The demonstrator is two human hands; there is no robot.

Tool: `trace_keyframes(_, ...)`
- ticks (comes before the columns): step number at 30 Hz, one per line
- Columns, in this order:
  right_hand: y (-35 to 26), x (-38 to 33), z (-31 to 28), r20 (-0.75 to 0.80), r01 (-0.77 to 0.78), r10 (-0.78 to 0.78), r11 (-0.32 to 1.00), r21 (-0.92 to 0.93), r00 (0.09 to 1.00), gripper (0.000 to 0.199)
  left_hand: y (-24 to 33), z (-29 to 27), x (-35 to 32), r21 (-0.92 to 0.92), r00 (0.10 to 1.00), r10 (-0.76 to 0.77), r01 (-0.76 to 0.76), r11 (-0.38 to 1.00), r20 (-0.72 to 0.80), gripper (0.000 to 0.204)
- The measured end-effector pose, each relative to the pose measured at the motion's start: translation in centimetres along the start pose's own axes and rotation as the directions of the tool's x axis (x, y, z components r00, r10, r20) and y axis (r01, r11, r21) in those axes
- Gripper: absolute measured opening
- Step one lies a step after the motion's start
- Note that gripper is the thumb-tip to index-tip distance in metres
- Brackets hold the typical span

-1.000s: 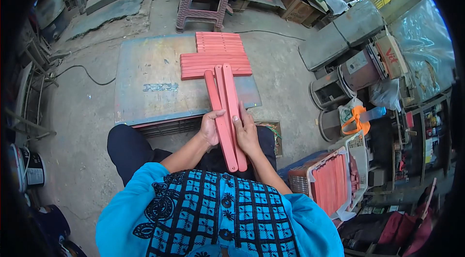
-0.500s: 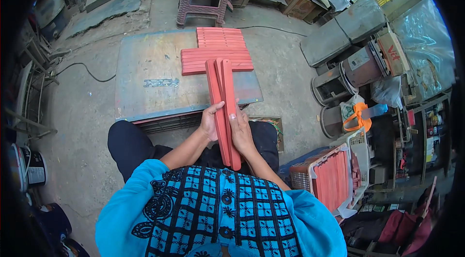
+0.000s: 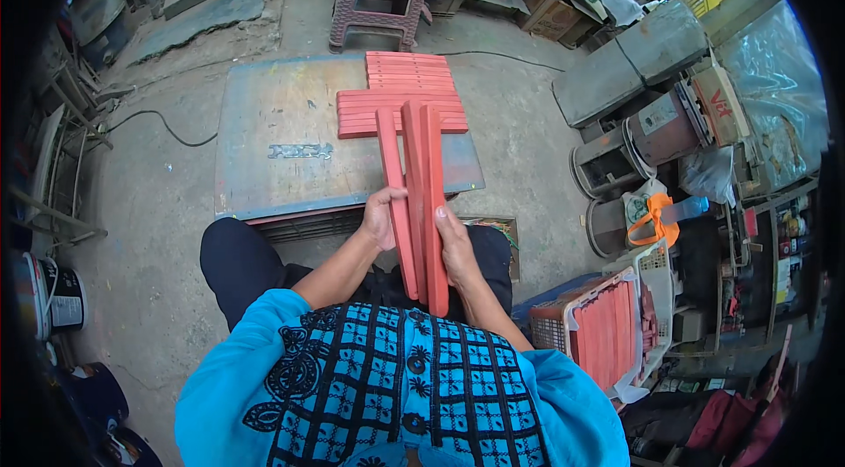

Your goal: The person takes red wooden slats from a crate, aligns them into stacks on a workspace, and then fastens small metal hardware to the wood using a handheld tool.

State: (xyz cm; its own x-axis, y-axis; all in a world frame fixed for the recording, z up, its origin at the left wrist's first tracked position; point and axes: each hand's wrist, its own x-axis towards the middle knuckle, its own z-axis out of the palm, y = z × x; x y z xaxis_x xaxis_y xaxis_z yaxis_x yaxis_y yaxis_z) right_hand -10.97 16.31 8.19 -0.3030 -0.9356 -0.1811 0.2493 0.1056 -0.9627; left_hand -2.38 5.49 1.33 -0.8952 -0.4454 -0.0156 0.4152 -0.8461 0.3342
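Observation:
Three long, narrow wooden slats, painted salmon red, stand between my hands above my lap, their far ends over the table's near edge. My left hand [image 3: 380, 219] is closed round the left slat [image 3: 393, 181]. On the other side, my right hand [image 3: 457, 242] grips the right pair, its thumb lying on the outermost slat [image 3: 435, 203]. A gap separates the left slat from the middle slat [image 3: 414, 163] toward the far ends. Beyond them, stacked red slats [image 3: 378, 102] lie in rows on the low table [image 3: 264, 115]. Fingers under the slats are hidden.
A flat metal-looking strip [image 3: 299, 151] lies on the table's left part. To my right, a crate [image 3: 547, 326] holds more red slats. A maroon plastic stool [image 3: 339, 27] stands beyond the table. Metal drums [image 3: 603, 169] and boxes line the right side; paint buckets [image 3: 66, 295] sit at left.
The slats have fanned apart: the left one now stands separate from the other two. My right hand has shifted slightly right with its pair.

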Motion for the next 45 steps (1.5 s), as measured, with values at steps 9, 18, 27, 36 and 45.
trace_keyframes(9,1.6,0.3,1.3,0.092,-0.016,0.039,0.970,-0.241,0.995,0.059,-0.9,0.6,-0.2,0.074,0.934,0.199,-0.185,0.980,-0.297,0.075)
trace_keyframes(18,-3.7,3.6,1.2,0.192,0.086,0.003,0.886,-0.455,0.981,0.086,1.4,2.2,-0.4,0.040,0.905,0.262,-0.264,0.964,-0.335,0.064)
trace_keyframes(27,-2.9,13.7,-5.0,0.418,0.424,-0.092,0.072,-0.903,0.904,0.082,6.5,-6.1,-1.4,0.852,0.347,0.897,-0.345,0.393,-0.273,0.051)
trace_keyframes(36,2.4,18.4,-8.7,0.442,0.434,-0.091,-0.093,-0.896,0.893,0.086,4.3,-7.1,-1.3,0.967,0.692,0.718,0.124,-0.221,0.076,0.071)
trace_keyframes(45,3.9,18.1,-16.8,-0.272,-0.161,-0.257,0.382,-0.910,0.927,0.084,5.4,-8.8,1.9,0.857,0.753,0.657,0.336,-0.391,0.004,0.078)
